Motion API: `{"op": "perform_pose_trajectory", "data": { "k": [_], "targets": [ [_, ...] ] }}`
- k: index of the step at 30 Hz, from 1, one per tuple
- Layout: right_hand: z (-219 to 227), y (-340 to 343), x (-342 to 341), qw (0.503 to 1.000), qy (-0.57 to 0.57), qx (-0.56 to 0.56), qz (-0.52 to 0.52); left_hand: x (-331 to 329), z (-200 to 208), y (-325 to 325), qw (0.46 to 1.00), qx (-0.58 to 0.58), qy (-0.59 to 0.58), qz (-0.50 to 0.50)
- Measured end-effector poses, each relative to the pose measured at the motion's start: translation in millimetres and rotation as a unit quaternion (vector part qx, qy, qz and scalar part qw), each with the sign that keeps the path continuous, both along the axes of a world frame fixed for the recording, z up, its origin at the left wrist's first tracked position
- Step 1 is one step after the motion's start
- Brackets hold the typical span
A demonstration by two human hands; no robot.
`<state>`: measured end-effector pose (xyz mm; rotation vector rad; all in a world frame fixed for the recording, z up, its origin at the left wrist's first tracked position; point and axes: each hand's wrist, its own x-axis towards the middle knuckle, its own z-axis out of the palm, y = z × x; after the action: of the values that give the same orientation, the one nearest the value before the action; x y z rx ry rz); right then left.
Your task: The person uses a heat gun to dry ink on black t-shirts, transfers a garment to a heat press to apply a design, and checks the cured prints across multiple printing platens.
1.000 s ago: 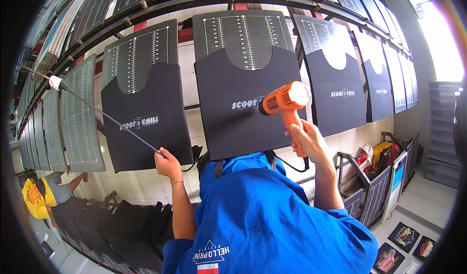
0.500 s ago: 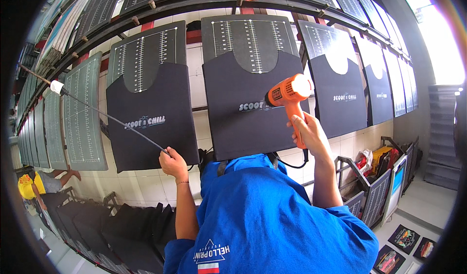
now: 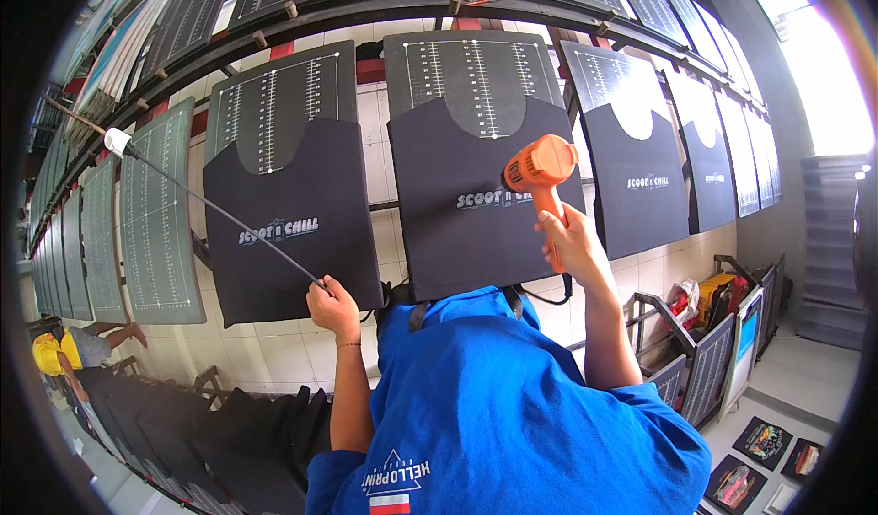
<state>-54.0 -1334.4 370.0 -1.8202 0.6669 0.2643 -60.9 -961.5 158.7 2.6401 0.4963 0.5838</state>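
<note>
My right hand (image 3: 574,241) grips the handle of an orange heat gun (image 3: 541,164). Its dark nozzle points down and left at the light printed lettering on a black T-shirt (image 3: 439,241), hiding part of the print. That shirt lies flat over a grey board (image 3: 466,71) marked with white ruler lines. My left hand (image 3: 335,312) is closed around a taut dark cord (image 3: 233,220), which rises to the upper left through a white connector (image 3: 117,142). The cord crosses in front of a second black T-shirt (image 3: 293,273) with the same print on the neighbouring board.
More shirted boards (image 3: 640,181) run off to the right, and bare ruled boards (image 3: 157,222) to the left. A dark rail (image 3: 366,5) with pegs crosses behind. At far left is a person in yellow (image 3: 57,350). Folded racks (image 3: 709,369) stand at lower right near printed dark pieces (image 3: 764,442).
The heat gun has tipped slightly and shifted a little left, and the bright glare on its back has gone. Left hand and cord sit slightly farther right in the picture, as do the nearest shirts.
</note>
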Motion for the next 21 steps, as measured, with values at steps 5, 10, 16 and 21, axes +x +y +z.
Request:
{"op": "perform_pose_trajectory", "data": {
  "k": [5,10,16,21],
  "targets": [
    [0,-6,-1,1.0,-0.008,-0.009,-0.007,-1,0,2,1.0,0.002,0.01,-0.017],
    [4,-13,-1,1.0,0.002,0.004,-0.007,0,2,1,1.0,0.01,-0.006,-0.008],
    [12,-21,-10,0.997,0.065,0.012,0.035,1,3,-2,1.0,0.007,0.025,0.016],
    [4,-28,-26,0.998,0.038,0.014,0.042,1,-3,-2,0.999,0.011,0.017,0.025]
  ]
}}
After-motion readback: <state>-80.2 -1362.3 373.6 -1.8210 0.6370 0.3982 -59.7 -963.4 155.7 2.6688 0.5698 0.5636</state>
